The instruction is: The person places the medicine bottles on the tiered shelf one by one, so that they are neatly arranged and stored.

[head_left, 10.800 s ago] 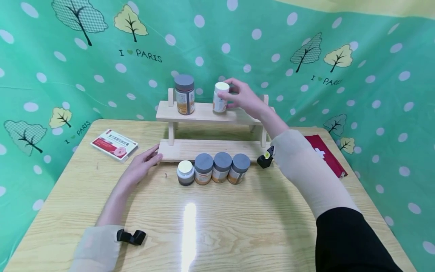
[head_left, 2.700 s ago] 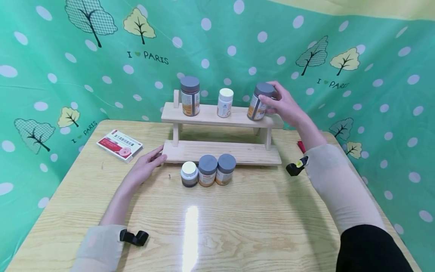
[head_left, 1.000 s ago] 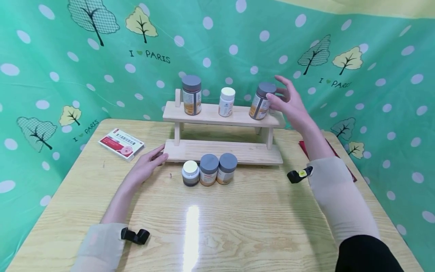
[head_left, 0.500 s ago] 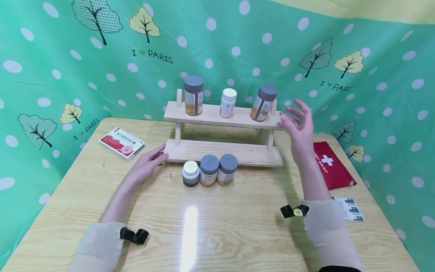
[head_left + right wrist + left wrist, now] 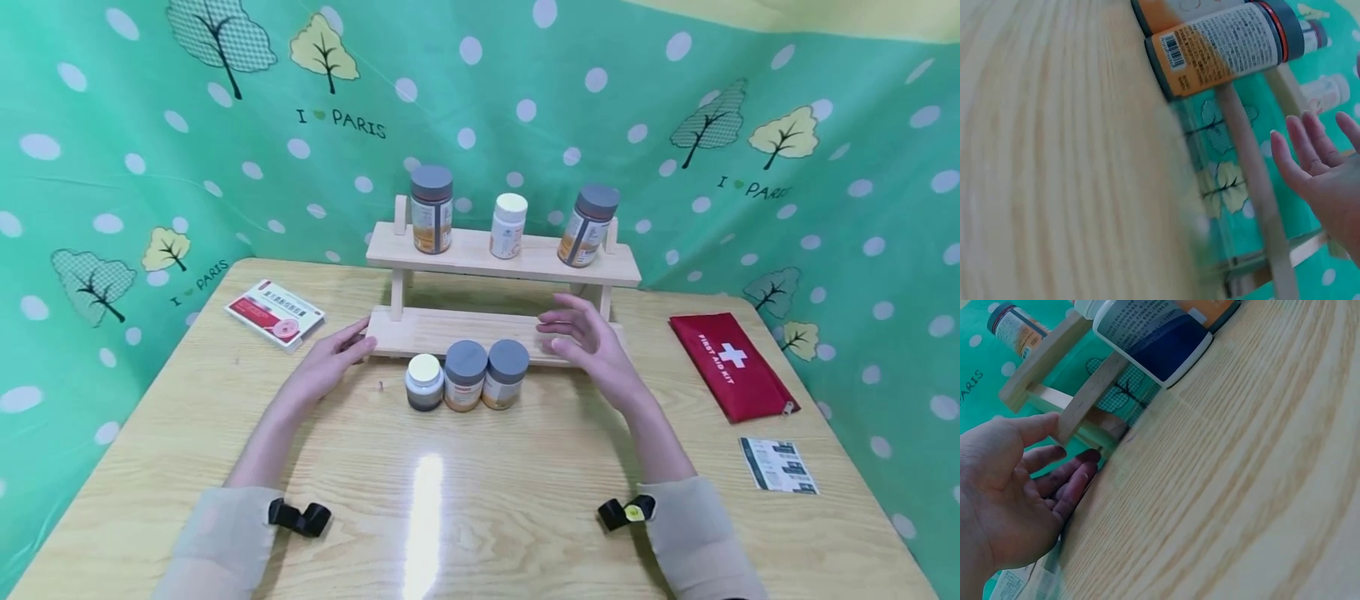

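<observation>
A two-tier wooden display shelf [image 5: 510, 258] stands at the back of the table. My left hand [image 5: 330, 367] holds the left end of its lower board, thumb at the corner and fingers bent around the end. On the upper board stand a grey-lidded jar [image 5: 432, 210], a small white bottle [image 5: 507, 227] and another grey-lidded jar [image 5: 588, 227]. Before the lower board sit a white-capped bottle [image 5: 424, 383] and two grey-lidded jars, the middle one [image 5: 465, 377] and the right one [image 5: 505, 375]. My right hand [image 5: 596, 354], fingers spread and holding nothing, hovers right of these jars.
A red-and-white medicine box [image 5: 276, 314] lies left of the shelf. To the right are a red first aid kit pouch [image 5: 731, 367] and a printed card or packet [image 5: 778, 465]. A green patterned cloth [image 5: 510, 83] hangs behind the table.
Since the oldest frame, one front-row jar was set on the upper board's right end. My right hand released it and came down left toward the front row. My left hand stays put.
</observation>
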Action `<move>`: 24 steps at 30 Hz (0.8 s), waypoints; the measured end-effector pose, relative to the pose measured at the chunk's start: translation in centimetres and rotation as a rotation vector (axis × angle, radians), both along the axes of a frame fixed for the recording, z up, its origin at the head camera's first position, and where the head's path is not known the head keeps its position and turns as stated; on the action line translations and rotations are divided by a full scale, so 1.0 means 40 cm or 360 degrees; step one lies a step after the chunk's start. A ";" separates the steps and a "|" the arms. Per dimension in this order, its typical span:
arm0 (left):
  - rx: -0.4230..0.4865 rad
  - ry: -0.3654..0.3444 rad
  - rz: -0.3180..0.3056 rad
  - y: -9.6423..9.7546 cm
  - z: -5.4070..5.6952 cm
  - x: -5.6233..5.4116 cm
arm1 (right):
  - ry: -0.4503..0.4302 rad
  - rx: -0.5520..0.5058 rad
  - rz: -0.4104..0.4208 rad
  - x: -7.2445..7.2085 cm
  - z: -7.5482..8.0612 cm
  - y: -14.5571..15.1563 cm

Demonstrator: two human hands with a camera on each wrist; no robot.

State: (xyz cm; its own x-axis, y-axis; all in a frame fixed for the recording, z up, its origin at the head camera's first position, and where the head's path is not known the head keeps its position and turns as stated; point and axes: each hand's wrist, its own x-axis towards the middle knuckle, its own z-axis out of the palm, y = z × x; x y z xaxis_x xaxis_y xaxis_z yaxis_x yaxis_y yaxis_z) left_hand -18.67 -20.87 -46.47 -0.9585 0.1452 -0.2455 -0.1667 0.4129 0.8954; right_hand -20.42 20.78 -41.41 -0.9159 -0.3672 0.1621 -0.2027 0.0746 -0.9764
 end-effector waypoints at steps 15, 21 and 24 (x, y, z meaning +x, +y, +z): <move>-0.0029 0.0029 -0.0001 -0.001 0.001 -0.005 | 0.0034 0.0210 0.0206 -0.004 -0.020 -0.039; 0.0001 0.0047 -0.0008 0.002 -0.005 -0.006 | 0.0043 0.0438 0.0203 0.007 -0.027 -0.055; 0.0006 0.0041 -0.0014 0.007 -0.007 -0.007 | 0.0082 0.0599 0.0195 0.013 -0.032 -0.061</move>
